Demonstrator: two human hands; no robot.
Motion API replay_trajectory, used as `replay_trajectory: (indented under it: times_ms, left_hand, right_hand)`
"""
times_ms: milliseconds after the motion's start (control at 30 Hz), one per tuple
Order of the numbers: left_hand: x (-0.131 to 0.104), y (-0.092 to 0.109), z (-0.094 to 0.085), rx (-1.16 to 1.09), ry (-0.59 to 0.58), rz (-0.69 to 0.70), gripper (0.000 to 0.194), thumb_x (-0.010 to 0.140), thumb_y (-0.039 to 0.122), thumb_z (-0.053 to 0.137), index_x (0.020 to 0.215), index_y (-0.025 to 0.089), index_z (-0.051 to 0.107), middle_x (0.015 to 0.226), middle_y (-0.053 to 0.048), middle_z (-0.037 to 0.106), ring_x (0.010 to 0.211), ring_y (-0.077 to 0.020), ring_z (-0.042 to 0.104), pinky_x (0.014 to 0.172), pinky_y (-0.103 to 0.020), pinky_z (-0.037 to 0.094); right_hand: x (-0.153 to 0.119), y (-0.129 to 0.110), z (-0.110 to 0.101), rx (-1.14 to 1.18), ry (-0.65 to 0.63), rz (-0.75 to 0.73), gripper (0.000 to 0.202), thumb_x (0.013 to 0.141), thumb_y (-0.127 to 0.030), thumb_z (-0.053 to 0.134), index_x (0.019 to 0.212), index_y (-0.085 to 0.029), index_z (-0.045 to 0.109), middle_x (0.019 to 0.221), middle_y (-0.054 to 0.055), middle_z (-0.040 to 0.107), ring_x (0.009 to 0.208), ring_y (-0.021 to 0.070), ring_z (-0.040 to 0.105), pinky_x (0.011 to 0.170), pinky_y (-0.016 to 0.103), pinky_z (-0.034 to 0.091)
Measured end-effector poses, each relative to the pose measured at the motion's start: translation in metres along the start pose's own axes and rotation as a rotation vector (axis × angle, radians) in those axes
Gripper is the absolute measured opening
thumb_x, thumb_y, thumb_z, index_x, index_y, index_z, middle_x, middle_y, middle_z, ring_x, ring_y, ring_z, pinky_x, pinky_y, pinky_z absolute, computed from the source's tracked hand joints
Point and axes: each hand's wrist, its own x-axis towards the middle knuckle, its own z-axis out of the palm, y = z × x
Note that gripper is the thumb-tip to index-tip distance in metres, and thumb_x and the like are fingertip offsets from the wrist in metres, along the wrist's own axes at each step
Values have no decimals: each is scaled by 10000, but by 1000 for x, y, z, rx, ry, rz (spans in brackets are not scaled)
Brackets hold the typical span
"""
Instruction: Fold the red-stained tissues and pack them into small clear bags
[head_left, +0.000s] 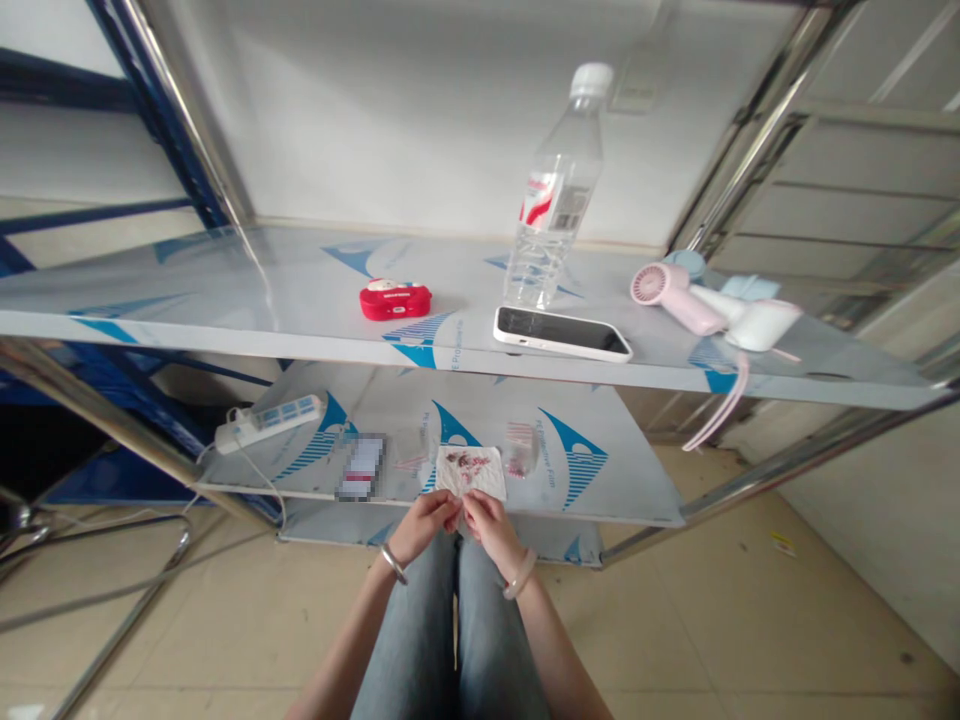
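My left hand (427, 522) and my right hand (487, 518) meet above my lap, at the front edge of the lower shelf. The fingers of both are pinched together, thumbs and fingertips almost touching. Whatever lies between them is too small to make out. Just beyond them a white tissue (480, 484) lies on the shelf, with small dark red and brownish bits scattered on it. To its right is a clear plastic container (523, 447) with pinkish-red bits inside. Left of the tissue lies a clear plastic bag (411, 452) with thin pink pieces.
On the lower shelf (637, 470) are a blurred-out phone (361, 466) and a white power strip (268, 423). The upper shelf (292, 300) overhangs it, carrying a red earphone case (395, 299), a water bottle (551, 200), a white-edged phone (562, 334) and small handheld fans (679, 298).
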Motion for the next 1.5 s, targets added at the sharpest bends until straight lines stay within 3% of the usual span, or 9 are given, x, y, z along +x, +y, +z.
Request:
replay_trajectory:
  times_ms: [133, 267, 400, 533, 667, 1000, 1200, 1367, 1500]
  left_hand:
    - [-4, 3, 7, 285, 145, -56, 306, 843, 330, 395, 588, 177, 465, 562, 3, 516, 572, -122, 484, 585, -226, 329]
    - [-6, 7, 13, 655, 260, -138, 277, 873, 303, 392, 667, 191, 541, 624, -14, 602, 606, -140, 551, 550, -230, 257]
    - [-5, 7, 10, 891, 356, -229, 250, 887, 270, 394, 736, 200, 580, 674, -36, 652, 651, -168, 604, 540, -240, 224]
    - [-6, 5, 10, 909, 373, -202, 267, 906, 329, 405, 757, 205, 589, 676, -26, 662, 655, -163, 618, 544, -230, 245]
    - [-6, 2, 18, 921, 375, -129, 269, 913, 347, 419, 756, 206, 586, 675, -17, 658, 658, -152, 614, 573, -222, 282]
    - [1, -13, 19, 842, 292, 115, 171, 904, 258, 458, 828, 205, 603, 803, -24, 650, 779, -158, 603, 693, -238, 387]
    - [3, -18, 12, 746, 246, 149, 127, 851, 267, 518, 853, 202, 627, 916, -51, 642, 896, -190, 598, 787, -292, 426]
    - [8, -23, 5, 733, 128, 110, 651, 681, 245, 675, 1295, 247, 458, 1340, -84, 490, 1221, -250, 450, 974, -385, 362]
    - [17, -31, 5, 729, 77, 123, 625, 669, 222, 684, 1265, 243, 500, 1296, -75, 544, 1205, -236, 479, 995, -365, 342]
  right_hand:
    - [2, 3, -1, -418, 76, -214, 240, 833, -310, 431, 618, -205, 414, 567, -21, 445, 566, 127, 441, 553, 237, 326]
    - [0, -1, 2, -810, 152, -192, 184, 826, -204, 440, 649, -194, 491, 567, 5, 536, 536, 133, 485, 516, 238, 256]
    - [-3, 0, 1, -999, 205, -150, 120, 803, -171, 501, 704, -190, 566, 620, 18, 617, 553, 139, 543, 505, 231, 238]
    - [-7, 3, -1, -988, 294, -172, 103, 809, -211, 529, 725, -197, 586, 651, 11, 625, 597, 147, 572, 516, 217, 288]
    - [-8, 3, 0, -916, 379, -329, 93, 817, -217, 520, 829, -203, 611, 871, 41, 623, 747, 160, 595, 568, 216, 381]
    - [12, 22, -17, -794, 158, -291, 205, 804, -159, 533, 947, -211, 670, 1012, 67, 618, 967, 190, 592, 815, 303, 482]
    - [21, 35, -30, -788, 128, -234, 246, 734, -170, 610, 971, -205, 664, 1062, 69, 613, 951, 191, 597, 794, 311, 494]
    - [27, 41, -34, -753, 83, -217, 262, 702, -226, 673, 962, -193, 658, 1057, 74, 608, 979, 198, 585, 812, 311, 486]
    - [31, 44, -32, -669, 43, -227, 219, 691, -207, 688, 906, -175, 657, 1009, 75, 619, 978, 191, 583, 861, 323, 465]
